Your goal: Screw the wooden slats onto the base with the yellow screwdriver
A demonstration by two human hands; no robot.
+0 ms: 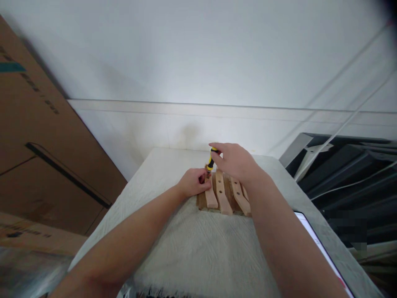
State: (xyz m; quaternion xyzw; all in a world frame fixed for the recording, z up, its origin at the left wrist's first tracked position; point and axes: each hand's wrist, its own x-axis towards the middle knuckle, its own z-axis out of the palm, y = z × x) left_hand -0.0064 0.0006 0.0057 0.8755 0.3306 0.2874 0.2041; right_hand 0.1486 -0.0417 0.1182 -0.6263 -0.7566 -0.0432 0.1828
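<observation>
Right grip: with the fingers of our right hand (237, 161), we pinch the upper end of a slim screwdriver-like tool with a yellow and black handle (210, 164).
Left grip: our left hand (194, 182) bends its thumb and fingers around the upper part of the leftmost pale wooden piece (211, 200); we cannot tell if they pinch this piece or something small beside the tool.
Tool and wood: the tool stands slightly tilted, its handle below the right fingertips and its lower end just beside the left fingertips; its tip is hidden from us.
Slip risk: we judge that the tip could slide off and hit the left fingers, if the tool leans more or is pushed sideways.
Turning risk: the leftmost piece could rotate under the tool, we think, if the left hand presses too weakly.
Neighbours: a middle pale wooden strip with two dark holes (223, 196) and a similar slanting strip (240, 197) lie to the right, on a flat brown base (202, 202).
Support: the base rests on the cloth-covered greyish surface (201, 252); a thin bright-screened device (319, 246) lies near the right forearm.
</observation>
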